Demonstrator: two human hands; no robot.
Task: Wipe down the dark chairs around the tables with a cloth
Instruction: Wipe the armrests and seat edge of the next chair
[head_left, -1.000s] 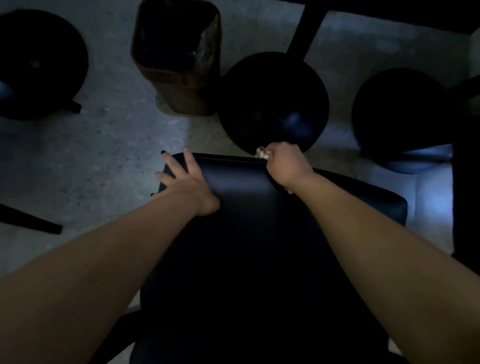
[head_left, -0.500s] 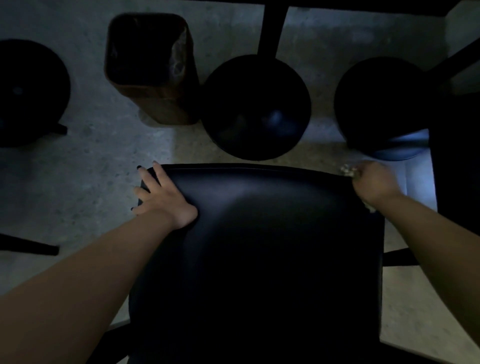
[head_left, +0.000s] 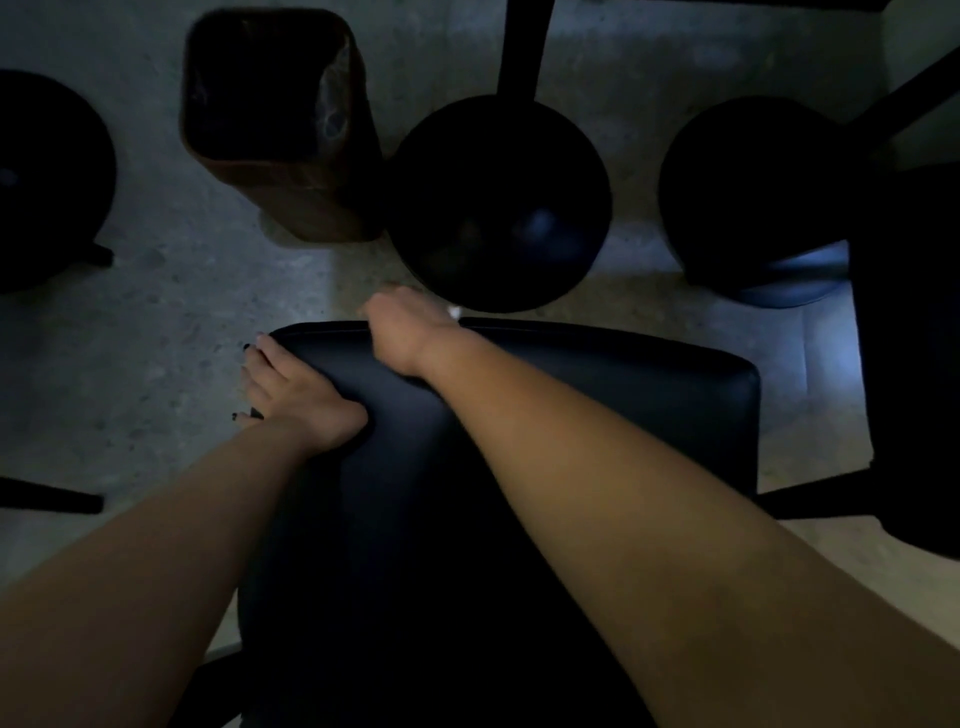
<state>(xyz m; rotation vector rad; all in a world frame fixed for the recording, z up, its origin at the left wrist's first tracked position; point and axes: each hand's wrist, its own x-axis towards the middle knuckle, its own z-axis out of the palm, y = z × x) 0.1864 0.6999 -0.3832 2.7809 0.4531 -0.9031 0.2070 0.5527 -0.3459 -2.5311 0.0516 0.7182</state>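
Wiping now: I judge the step in hand to be a pass along the far edge of the chair seat (head_left: 519, 441), the nearest thing below me.
Seat: dark, padded and glossy, it fills the lower middle of my view, so the task's thing lies right under both arms.
Left hand (head_left: 291, 389): it rests on the seat's far left corner, fingers straight and a little apart, tips hanging over the side; I read it as bracing the chair.
Right hand (head_left: 405, 327): it lies on the far rim, left of middle, fingers curled over the edge and clamped on the cloth.
Cloth (head_left: 454, 312): only a pale scrap shows at the hand's right side; the rest is hidden beneath the palm.
Doing it well: I would keep the cloth flat under the palm, press evenly, follow the rim corner to corner, then work back toward me in overlapping strokes while the left hand steadies the seat.
Risk: the light is poor, so missed patches would be hard to spot.
Stools: a round one (head_left: 501, 202) stands just beyond the seat, another (head_left: 758, 197) to its right.
Bin (head_left: 280, 130): brown, standing on the floor (head_left: 156, 312) left of the middle stool, lined with a clear bag; I cannot tell what is inside.
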